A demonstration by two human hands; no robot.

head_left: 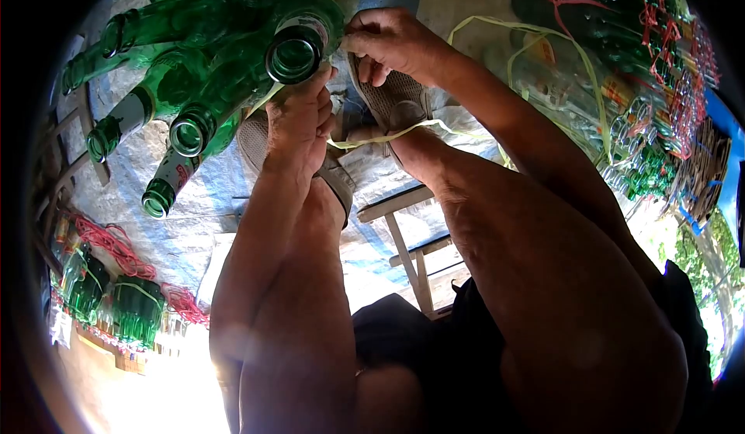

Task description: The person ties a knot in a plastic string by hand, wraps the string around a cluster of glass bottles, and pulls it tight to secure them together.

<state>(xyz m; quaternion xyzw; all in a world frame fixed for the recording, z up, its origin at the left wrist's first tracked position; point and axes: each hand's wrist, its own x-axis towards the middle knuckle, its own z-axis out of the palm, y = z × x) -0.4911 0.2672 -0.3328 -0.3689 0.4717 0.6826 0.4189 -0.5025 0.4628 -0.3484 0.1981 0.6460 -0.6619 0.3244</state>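
Observation:
My left hand [299,119] is closed just below the mouth of a green glass bottle [314,26], with a pale yellow-green strap [400,133] running out beside it and across my foot. Fingers curled, my right hand [392,42] is at the right side of the same bottle; whatever its fingertips grip is hidden. Several more green bottles lie bunched at the upper left, their necks pointing down and left, among them a front bottle with a round open mouth [190,133]. Some carry labels.
Wooden stool legs [403,240] stand between my knees. Strapped bottle bundles [138,306] with red string are at the lower left. More bottles and red string [660,53] fill the upper right, near a loose strap loop [594,69]. My shoes [396,96] rest on a pale sheet.

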